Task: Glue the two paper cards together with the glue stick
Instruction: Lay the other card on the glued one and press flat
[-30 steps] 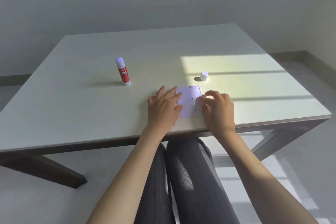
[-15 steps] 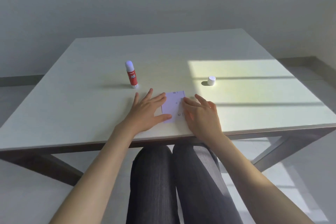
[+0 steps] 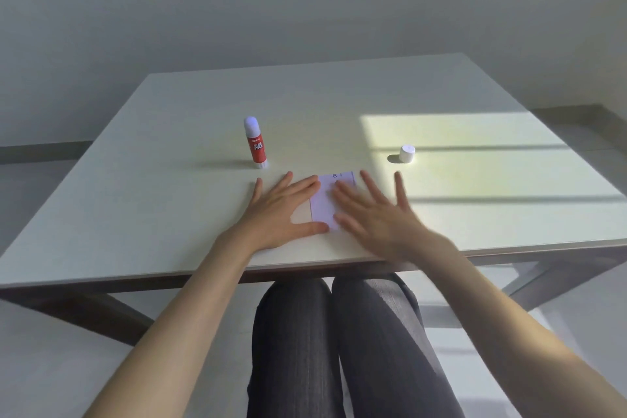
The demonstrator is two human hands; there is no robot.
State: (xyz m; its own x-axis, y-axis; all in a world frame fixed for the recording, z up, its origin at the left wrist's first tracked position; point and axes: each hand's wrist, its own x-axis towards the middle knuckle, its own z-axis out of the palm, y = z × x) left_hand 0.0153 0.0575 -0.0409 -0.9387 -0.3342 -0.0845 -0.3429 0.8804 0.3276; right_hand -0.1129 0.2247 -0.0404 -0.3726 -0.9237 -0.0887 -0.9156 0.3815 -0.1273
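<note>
Cards [image 3: 327, 202] look basically stacked already, lying flat near the front edge of the table [image 3: 169, 207], right in the middle between both hands. I can only make out one white rectangle, so I'd guess the two are lined up on top of each other, but I can't actually tell two layers apart from here.

Left hand [image 3: 281, 210] is flat and spread open, palm down, fingers touching the left edge of the paper, thumb along its near corner. Right hand [image 3: 373, 214] is open too, fingers splayed, lying over the right side of the paper; it's blurry, so whether it's pressing or just above I can't say. Neither one is gripping anything.

Progress-wise: my guess is the gluing part is done and this is the pressing or smoothing stage. What's left is probably just capping the glue, since the glue stick [image 3: 255, 142] stands upright and uncapped, farther back and to the left of the paper, and its cap [image 3: 406, 154] sits well apart on the right in the sunny patch.

Count: one glue stick, one cap, one visible paper stack (supposedly two cards), two hands.
</note>
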